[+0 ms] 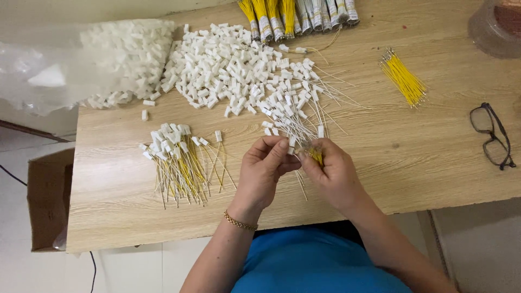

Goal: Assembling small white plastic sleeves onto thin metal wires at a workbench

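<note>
- A small assembly workplace, likely home-based piecework: a wood-grain bench [434,157] over a pale tiled floor.
- A heap of white plastic connectors [228,65], bundles of yellow wires [402,78] and finished wired pieces [179,163] sorted in piles.
- An open cardboard box [49,201] stands beside the bench.

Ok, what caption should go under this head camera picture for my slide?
Two hands, left hand and right hand, pinch a yellow wire and white plug over a wooden table.
</note>
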